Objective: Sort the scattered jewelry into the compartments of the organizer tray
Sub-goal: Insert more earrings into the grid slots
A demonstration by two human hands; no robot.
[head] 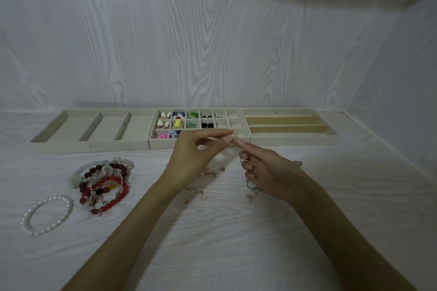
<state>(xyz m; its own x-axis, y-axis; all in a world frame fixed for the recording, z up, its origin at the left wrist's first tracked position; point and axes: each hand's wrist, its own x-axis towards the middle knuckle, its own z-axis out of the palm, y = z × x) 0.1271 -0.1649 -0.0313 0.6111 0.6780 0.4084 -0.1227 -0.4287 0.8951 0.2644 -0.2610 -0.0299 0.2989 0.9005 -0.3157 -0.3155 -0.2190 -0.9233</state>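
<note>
Two hands [196, 151] [264, 170] pinching small gold earring [235, 137]

Both hands, left hand [196, 149] and right hand [264, 172], pinch a small earring [235, 137] before the gridded organizer tray [151, 143]

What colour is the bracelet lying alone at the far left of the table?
White, pearl-like beads: the pearl bracelet, clearest in the head view.

Small gold earring [235, 137] pinched between both hands' fingers [227, 138] above beige gridded organizer tray [163, 143], loose earrings [208, 171] scattered on table, beaded bracelets [104, 181] heaped left
</note>
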